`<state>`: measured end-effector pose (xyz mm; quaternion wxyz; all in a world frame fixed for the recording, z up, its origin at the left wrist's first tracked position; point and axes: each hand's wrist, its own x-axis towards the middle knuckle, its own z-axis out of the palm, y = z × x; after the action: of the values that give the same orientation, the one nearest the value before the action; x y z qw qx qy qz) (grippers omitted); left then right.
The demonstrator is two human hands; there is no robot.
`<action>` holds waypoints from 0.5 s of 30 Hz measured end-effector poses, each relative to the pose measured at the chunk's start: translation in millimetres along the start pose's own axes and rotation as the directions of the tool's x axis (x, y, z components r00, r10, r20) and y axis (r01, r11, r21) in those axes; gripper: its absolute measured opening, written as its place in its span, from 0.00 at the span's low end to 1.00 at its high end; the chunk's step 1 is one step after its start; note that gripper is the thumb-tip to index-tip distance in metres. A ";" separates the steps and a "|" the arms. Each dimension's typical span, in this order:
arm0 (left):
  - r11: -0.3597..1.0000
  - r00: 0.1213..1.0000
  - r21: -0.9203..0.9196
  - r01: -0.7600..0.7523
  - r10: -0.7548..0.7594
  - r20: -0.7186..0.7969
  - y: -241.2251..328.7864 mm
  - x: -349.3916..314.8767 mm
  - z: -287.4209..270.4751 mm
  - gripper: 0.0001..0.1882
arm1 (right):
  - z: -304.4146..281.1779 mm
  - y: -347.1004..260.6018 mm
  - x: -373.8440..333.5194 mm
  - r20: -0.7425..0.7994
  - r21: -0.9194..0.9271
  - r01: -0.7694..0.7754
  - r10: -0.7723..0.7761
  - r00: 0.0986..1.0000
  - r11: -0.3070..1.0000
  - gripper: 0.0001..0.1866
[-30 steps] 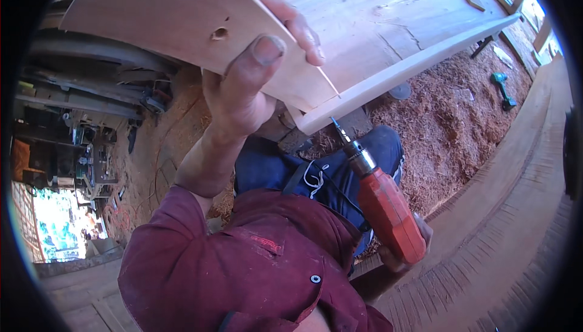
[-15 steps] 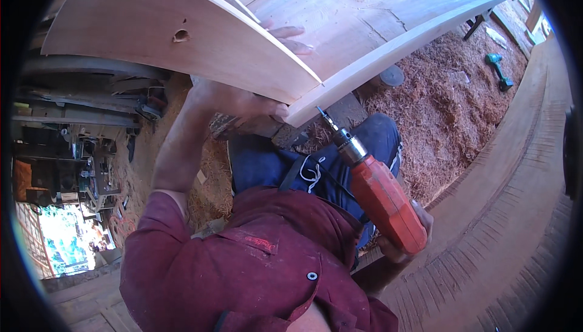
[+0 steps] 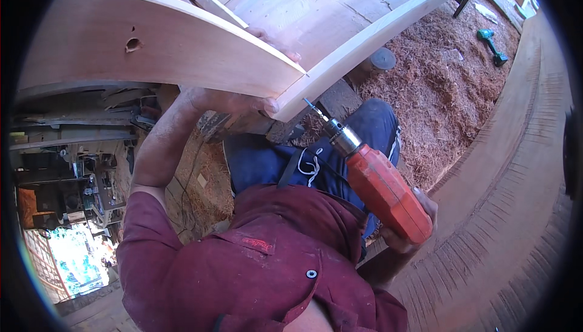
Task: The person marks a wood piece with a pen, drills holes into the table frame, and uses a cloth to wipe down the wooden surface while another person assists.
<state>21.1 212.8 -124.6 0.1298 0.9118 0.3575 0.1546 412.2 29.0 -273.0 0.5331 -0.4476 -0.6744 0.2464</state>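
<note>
My right hand (image 3: 405, 226) grips the rear of a red power drill (image 3: 388, 192). Its thin bit points up and left, the tip beside the side edge of a pale wooden rail (image 3: 364, 44) near its end; I cannot tell whether they touch. A curved wooden board (image 3: 182, 47) with a knot hole meets that rail at the corner. My left hand (image 3: 228, 101) is closed at the curved board's lower edge, its thumb by the corner. Fingers (image 3: 282, 50) show past the board's upper edge; whose they are is unclear.
Wide wooden panels (image 3: 303, 4) lie beyond the rail. Reddish wood shavings (image 3: 425, 89) cover the ground on the right, where a green cordless drill (image 3: 492, 47) lies. A large scored plank (image 3: 486, 210) curves along the right side. Cluttered shelves (image 3: 67, 168) stand at left.
The boards and left hand appear shifted up and left in view. The drill keeps about the same place relative to the corner. The fingers past the board show less.
</note>
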 end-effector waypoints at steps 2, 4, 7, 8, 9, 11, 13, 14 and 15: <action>1.000 1.000 0.009 0.011 -0.011 -0.006 2.8 -0.1 -0.6 0.38 | 0.5 1.4 0.7 -0.005 0.034 -0.014 0.014 1.000 0.999 0.46; 1.000 1.000 -0.002 0.015 -0.015 -0.003 -1.3 -0.5 1.4 0.39 | 0.3 3.5 2.4 0.009 -0.044 0.087 -0.086 0.996 0.995 0.47; 1.000 1.000 0.013 0.026 -0.026 -0.009 -2.3 -1.8 4.3 0.40 | 5.2 -4.3 14.2 -0.048 -0.134 0.112 -0.119 0.992 0.985 0.44; 0.999 0.999 0.036 0.028 -0.028 -0.018 -2.1 -2.2 5.1 0.40 | 4.7 -4.6 14.5 -0.048 -0.132 0.111 -0.118 0.992 0.985 0.44; 0.999 0.999 0.033 0.027 -0.027 -0.018 -3.8 -3.1 6.2 0.40 | 3.5 -4.7 14.7 -0.038 -0.113 0.100 -0.105 0.994 0.989 0.44; 0.997 1.000 0.071 -0.009 0.010 -0.020 -8.1 -4.5 7.9 0.40 | 1.8 -3.8 10.7 -0.029 -0.097 0.086 -0.089 0.996 0.992 0.45; 0.997 1.000 0.078 0.013 -0.012 -0.014 -1.5 -4.1 3.6 0.39 | 2.4 -0.4 1.1 -0.007 0.093 -0.071 0.072 0.997 0.993 0.51; 0.996 0.999 0.087 0.032 -0.031 -0.011 1.6 -3.9 1.4 0.38 | 2.6 1.3 -1.9 0.006 0.154 -0.126 0.127 0.992 0.980 0.53; 0.996 1.000 0.086 0.027 -0.026 -0.012 3.1 -2.6 0.7 0.38 | 2.1 2.3 -3.2 -0.005 0.145 -0.107 0.108 0.994 0.984 0.53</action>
<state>21.5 208.8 -124.7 0.0905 0.9110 0.3764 0.1425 411.1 27.6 -277.0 0.5543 -0.4452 -0.6262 0.3199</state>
